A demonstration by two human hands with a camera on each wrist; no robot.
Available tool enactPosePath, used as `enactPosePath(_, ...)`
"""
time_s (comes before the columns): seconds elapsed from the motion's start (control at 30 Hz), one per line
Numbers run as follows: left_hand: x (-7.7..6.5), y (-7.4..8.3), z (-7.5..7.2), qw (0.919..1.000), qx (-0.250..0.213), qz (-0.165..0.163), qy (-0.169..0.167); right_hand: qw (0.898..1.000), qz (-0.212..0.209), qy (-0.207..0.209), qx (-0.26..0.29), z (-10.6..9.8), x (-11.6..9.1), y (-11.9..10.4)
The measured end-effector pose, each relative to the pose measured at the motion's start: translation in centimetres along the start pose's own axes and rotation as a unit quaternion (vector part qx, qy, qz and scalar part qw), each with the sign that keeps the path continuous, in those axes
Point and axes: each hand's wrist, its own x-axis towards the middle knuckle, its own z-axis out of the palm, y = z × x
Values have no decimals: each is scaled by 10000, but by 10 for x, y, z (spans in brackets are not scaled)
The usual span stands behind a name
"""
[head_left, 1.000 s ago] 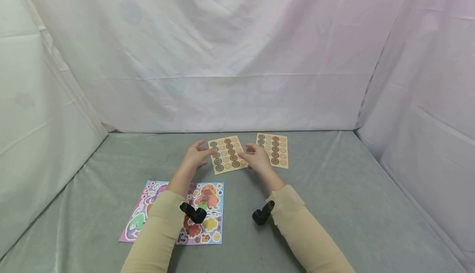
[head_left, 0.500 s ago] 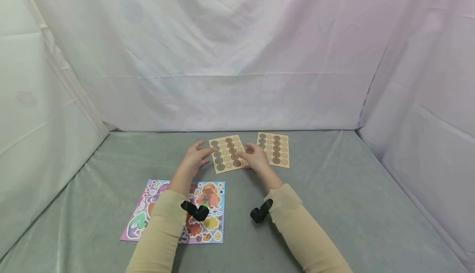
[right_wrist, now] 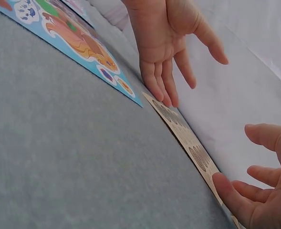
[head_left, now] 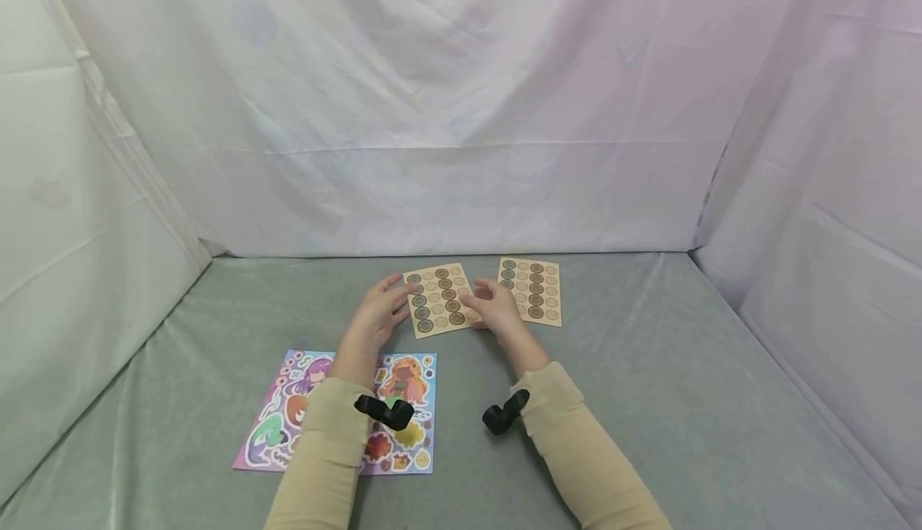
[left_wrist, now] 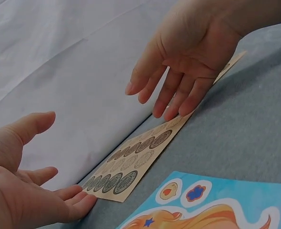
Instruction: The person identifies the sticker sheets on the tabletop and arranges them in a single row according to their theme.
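On the table, a tan sheet of round coin-like stickers [head_left: 438, 298] lies slightly turned between both hands. My left hand [head_left: 374, 314] is at its left edge; in the left wrist view the fingertips [left_wrist: 85, 202] meet the sheet's near corner. My right hand [head_left: 500, 310] is at its right edge, fingers loosely bent, thumb spread, and its fingertips [right_wrist: 221, 183] come down at the edge in the right wrist view. Neither hand grips the sheet. A second, similar tan sheet [head_left: 546, 290] lies just right of my right hand, which covers its lower left part.
A colourful sheet of mermaid stickers [head_left: 421, 378] lies under my left forearm, nearer to me. A grey cloth [head_left: 684, 402] covers the table. White curtains [head_left: 461, 194] stand behind and at both sides. A black wrist mount [head_left: 385, 412] sits on each sleeve.
My left forearm has swung a little to the right, uncovering more of the mermaid sticker sheet's left half. The hands stay at the tan sheet's edges, which has barely shifted.
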Motion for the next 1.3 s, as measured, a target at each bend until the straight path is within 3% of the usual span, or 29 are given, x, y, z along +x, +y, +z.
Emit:
enactPosePath(0.9,0,-5,-7,9922,-1240,74,-48,9934,501,-59,1033,1,3,-3)
enactPosePath(1.3,1,-3,-10,9866,-1626,-6,137,9900,667,86,1241,-1,4,-2)
